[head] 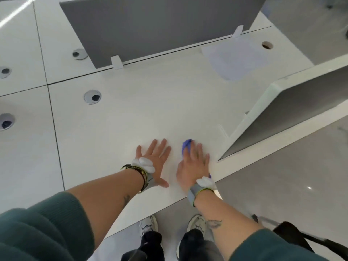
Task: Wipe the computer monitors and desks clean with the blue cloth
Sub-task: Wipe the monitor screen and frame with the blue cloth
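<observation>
My right hand [194, 164] lies flat on the white desk [150, 113] with the fingers stretched out straight, pressing the blue cloth [186, 146] down under palm and fingers. I am not gripping it, only bearing on it, and a bunched corner pokes out past my fingertips. My left hand [154, 162] rests just beside it, spread wide and flat on the desktop, holding nothing. The cloth sits near the front edge of the desk, close to the foot of the angled side panel [282, 117]. As I see it, this is where things could slip. With nothing pinched, a quick stroke may leave the crumpled cloth behind my palm, or carry it off the front edge to the floor by my shoes [195, 223]. A wide stroke to the right would likely jam it against the panel and leave that corner unwiped. My bare left palm probably prints the surface I mean to clean. Farther back a pale sheet, paper I think [237, 59], lies near the grey divider [160, 25] — a long reach could push or crease it, and the cloth could snag at the cable hole [92, 97]. No monitor shows from here, so that part of the job looks undone. As for writing, I can read none: no brand, label or lettering on desk, panels, cloth or my wristbands [206, 182].
</observation>
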Available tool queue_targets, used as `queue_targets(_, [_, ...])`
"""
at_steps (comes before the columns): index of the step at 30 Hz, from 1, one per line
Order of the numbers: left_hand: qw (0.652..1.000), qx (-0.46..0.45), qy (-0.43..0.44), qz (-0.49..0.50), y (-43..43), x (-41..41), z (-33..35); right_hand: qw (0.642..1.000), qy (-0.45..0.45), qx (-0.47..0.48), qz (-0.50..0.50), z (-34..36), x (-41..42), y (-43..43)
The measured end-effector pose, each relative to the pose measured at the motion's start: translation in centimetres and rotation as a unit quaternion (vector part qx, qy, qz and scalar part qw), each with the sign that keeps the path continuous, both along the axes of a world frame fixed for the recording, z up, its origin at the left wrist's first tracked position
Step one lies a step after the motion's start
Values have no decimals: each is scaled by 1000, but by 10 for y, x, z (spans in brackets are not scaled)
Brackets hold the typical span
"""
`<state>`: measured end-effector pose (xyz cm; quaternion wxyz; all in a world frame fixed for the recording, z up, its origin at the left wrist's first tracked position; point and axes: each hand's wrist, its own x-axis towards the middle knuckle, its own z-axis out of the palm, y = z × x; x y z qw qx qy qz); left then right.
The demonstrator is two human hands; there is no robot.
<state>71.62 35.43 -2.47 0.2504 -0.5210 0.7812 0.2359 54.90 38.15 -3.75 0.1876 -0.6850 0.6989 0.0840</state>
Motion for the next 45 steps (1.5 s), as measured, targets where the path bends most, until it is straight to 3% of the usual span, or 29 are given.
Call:
queue_targets(2, [1000, -8, 8, -3, -8, 0, -1, 996, -6, -8, 93, -13, 16, 7])
queue_targets(3, [1000, -6, 11, -4, -13, 2, -2, 997, -8, -12, 77, -17, 15, 9])
queue_targets(8, [999, 27, -31, -23, -42, 10, 4, 991, -32, -6, -133, -14, 27, -6])
queue_targets(15, [987, 46, -105, -109, -84, -4, 5, 956, -24, 16, -291, -13, 39, -72])
queue_targets(20, [990, 53, -82, -106, -96, -1, -4, 921, -11, -11, -389, -14, 38, -118])
queue_targets(27, [992, 64, -48, -99, -102, 5, -11, 946, 33, -24, -321, -16, 37, -155])
queue_targets(34, [992, 67, -38, -96, -101, 4, -2, 906, -9, 9, -423, -14, 27, -164])
queue_targets(41, [994, 52, -41, -92, -97, 4, 0, 873, -14, -8, -488, -15, 22, -108])
queue_targets(45, [995, 47, -39, -85, -96, 2, 2, 885, -24, -24, -465, -8, 27, -77])
